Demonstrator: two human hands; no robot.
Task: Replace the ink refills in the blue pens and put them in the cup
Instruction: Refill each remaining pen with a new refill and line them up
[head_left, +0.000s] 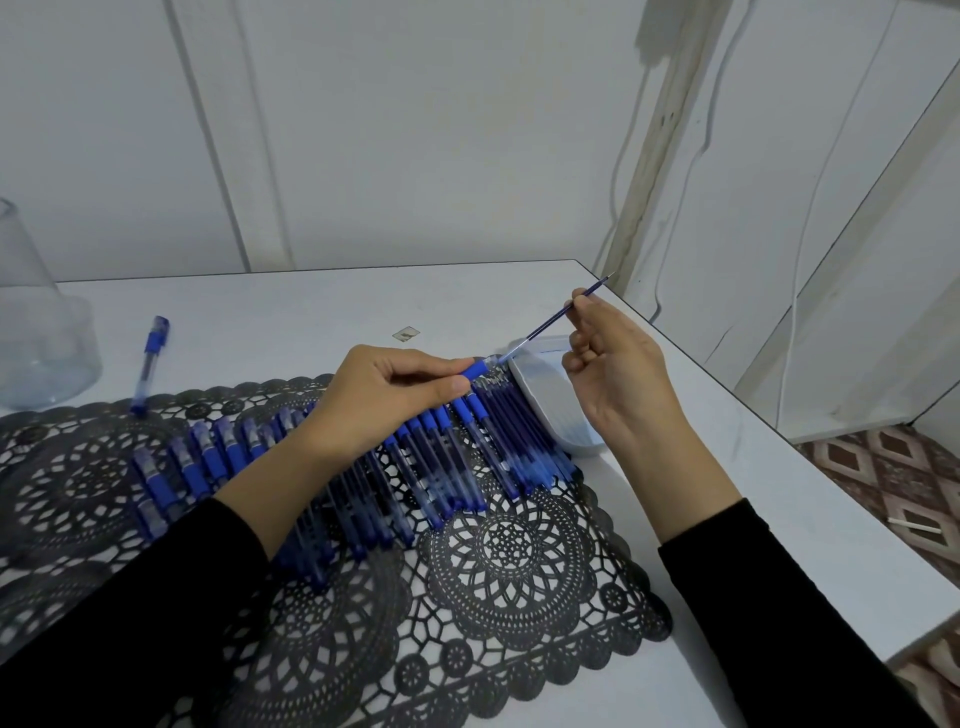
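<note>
My left hand (395, 389) grips a blue pen barrel (477, 370) by its blue grip, open end pointing right. My right hand (618, 364) pinches a thin blue ink refill (550, 323) near its tip, and the refill's lower end sits at the barrel's mouth. Below my hands a row of several blue pens (291, 467) lies across the black lace mat (467, 571), with several loose refills (514, 441) at its right end. A clear glass cup (36, 332) stands at the far left. One capped blue pen (150, 364) lies alone near the cup.
A small white dish (550, 395) sits under my right hand, near the table's right edge (779, 431). White wall panels and cables stand behind the table. A patterned floor shows at the lower right.
</note>
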